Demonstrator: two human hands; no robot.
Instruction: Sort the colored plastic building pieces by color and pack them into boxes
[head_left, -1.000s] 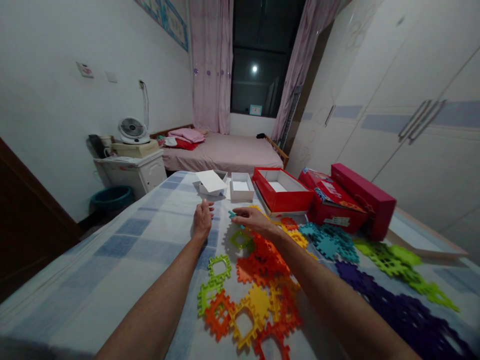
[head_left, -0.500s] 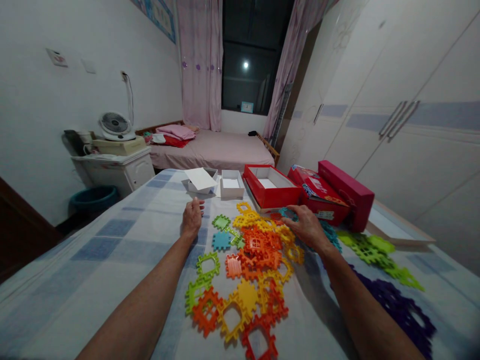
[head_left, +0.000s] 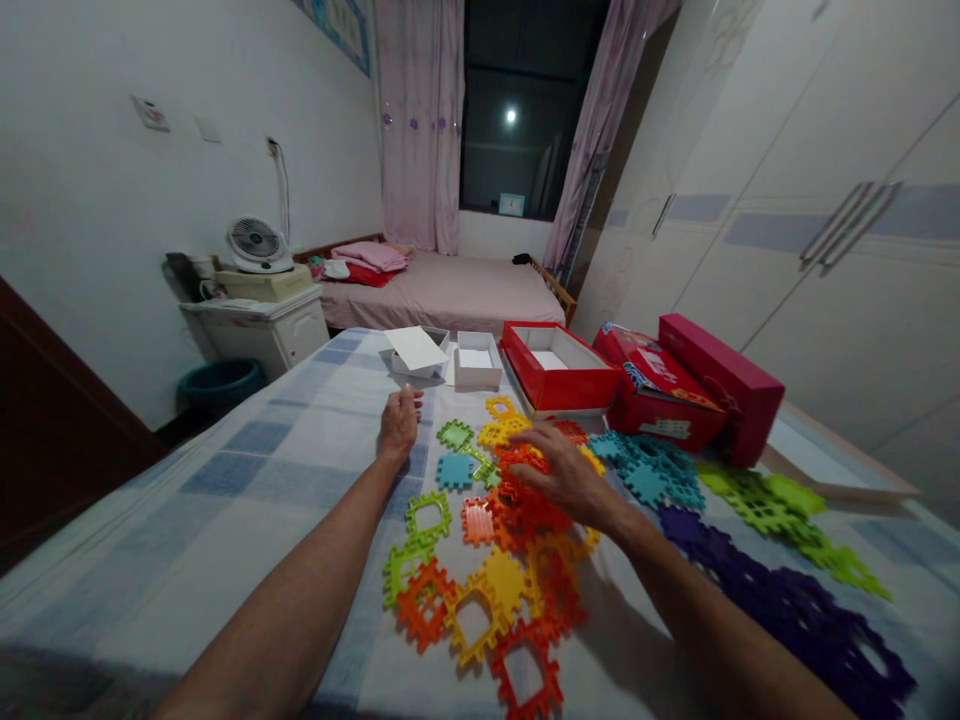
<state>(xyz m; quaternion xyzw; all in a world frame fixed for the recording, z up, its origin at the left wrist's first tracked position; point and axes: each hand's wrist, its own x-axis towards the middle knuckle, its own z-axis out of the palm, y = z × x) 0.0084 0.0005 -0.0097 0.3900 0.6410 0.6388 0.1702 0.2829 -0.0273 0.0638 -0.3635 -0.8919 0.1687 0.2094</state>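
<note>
Your right hand (head_left: 562,470) is spread over the orange pieces (head_left: 517,515) at the centre of the frame, its grip open with thumb and index finger parted; whether the fingertips touch the heap you cannot tell from here. Your left hand (head_left: 400,425), left of centre, rests loosely curled on the cloth-covered worktop (head_left: 247,480), its palm hidden, so whether it holds anything is unclear. The pieces look like light, stiff plastic, probably a little slippery on the flats and hardly fragile, though their toothed edges may snag on neighbours; a pinch across two opposite edges should suit you best. Roughly square, they show no clear long axis or front, but the ribbed orange square (head_left: 478,521) lies flat, its ridges running up the frame.
</note>
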